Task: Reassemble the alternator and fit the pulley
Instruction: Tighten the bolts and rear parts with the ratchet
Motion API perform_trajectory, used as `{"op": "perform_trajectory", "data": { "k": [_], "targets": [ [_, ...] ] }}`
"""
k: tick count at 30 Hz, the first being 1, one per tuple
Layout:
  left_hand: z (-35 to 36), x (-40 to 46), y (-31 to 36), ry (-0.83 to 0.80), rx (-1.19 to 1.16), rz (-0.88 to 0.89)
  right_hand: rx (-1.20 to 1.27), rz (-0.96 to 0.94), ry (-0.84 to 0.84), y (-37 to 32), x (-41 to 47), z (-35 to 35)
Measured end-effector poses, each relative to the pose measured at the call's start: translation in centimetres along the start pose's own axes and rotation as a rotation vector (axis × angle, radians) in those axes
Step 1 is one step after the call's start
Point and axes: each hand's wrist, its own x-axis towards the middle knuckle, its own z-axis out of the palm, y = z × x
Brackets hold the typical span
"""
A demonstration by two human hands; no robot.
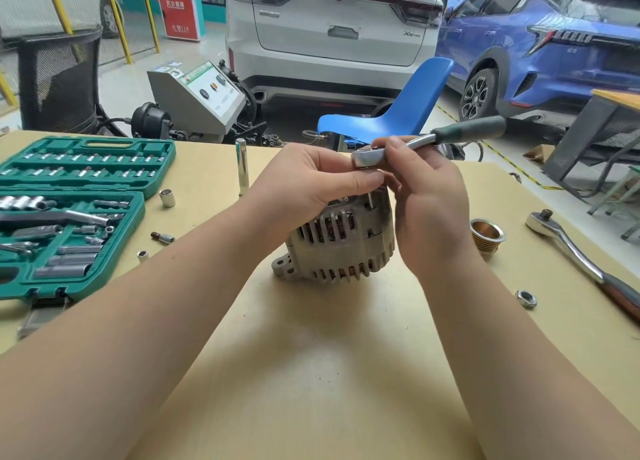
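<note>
Both hands up top: left hand (311,179) pinches the socket steady, right hand (426,196) grips the green-handled chrome ratchet (429,141) over the finned grey aluminium alternator (341,245), likely to seat it squarely.

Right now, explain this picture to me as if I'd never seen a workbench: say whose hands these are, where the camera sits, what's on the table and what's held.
The one picture comes from a camera on a person's head, looking down at their own bare hands. On the tan table stands a grey alternator. The left hand grips its top; the right hand pinches the head of a small ratchet above it. To the left lies an open green socket set. To the right lie a brass-coloured pulley, a loose nut and a bigger ratchet. Behind stand parked cars.
</note>
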Motion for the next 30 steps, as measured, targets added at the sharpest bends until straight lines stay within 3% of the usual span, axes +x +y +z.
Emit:
{"op": "perform_trajectory", "data": {
  "k": [5, 7, 9, 12, 14, 17, 21, 23, 25, 28, 30],
  "targets": [
    [-0.3, 0.3, -0.3, 0.038, 0.002, 0.026, -0.63, -0.555, 0.227, 1.5, -1.8, 1.3],
    [-0.3, 0.3, -0.4, 0.03, -0.015, 0.039, -0.719, -0.662, 0.255, 2.0, -2.1, 1.7],
    [-0.3, 0.3, -0.4, 0.011, -0.026, 0.033, -0.563, -0.544, 0.232, 1.6, -1.6, 1.6],
    [-0.4, 0.3, -0.2, -0.013, -0.002, 0.011, -0.068, -0.099, 0.086, 0.0, -0.3, 0.9],
    [-0.4, 0.2, -0.1, -0.024, -0.006, 0.006, 0.007, 0.04, 0.008, -0.3, 0.3, 0.4],
    [-0.2, 0.1, -0.1, 0.004, 0.015, 0.01, -0.077, -0.074, 0.048, 0.0, -0.2, 0.5],
    [-0.3, 0.3, -0.2, 0.017, 0.008, 0.017, -0.615, -0.529, 0.249, 1.0, -2.0, 1.9],
    [-0.3, 0.3, -0.1, -0.001, 0.009, 0.012, -0.689, -0.6, 0.266, 1.2, -2.2, 2.3],
    [-0.4, 0.4, -0.1, -0.023, 0.01, 0.0, -0.486, -0.45, 0.206, 0.7, -1.3, 1.9],
    [-0.6, 0.5, -0.1, -0.057, 0.018, -0.013, -0.063, -0.033, 0.007, -0.6, 0.3, 0.5],
    [-0.5, 0.4, -0.1, -0.088, 0.01, -0.008, 0.025, 0.073, -0.077, -0.6, 0.7, -0.3]
  ]
}}
